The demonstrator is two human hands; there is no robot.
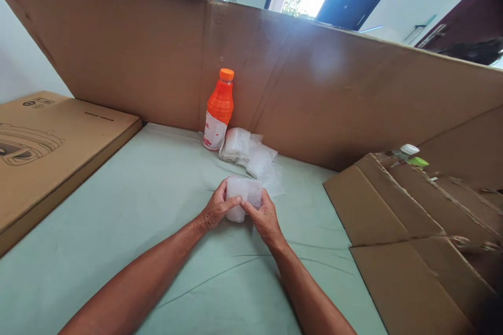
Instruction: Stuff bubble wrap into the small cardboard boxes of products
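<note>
Head view: left of the orange bottle (219, 110) lies a printed carton (47, 152) with unreadable writing, while before it on the green sheet (129, 209) your left hand (215, 209) and right hand (264, 218) clasp a bubble-wrapped bundle (243, 196), cardboard wall (353, 110) behind.

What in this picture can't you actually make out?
- Head view: whatever is inside the bubble-wrap bundle, hidden by the wrap, the left hand and the right hand.
- Print on the orange bottle label: too small.
- Green-and-white item: mostly behind the cardboard flaps.
</note>
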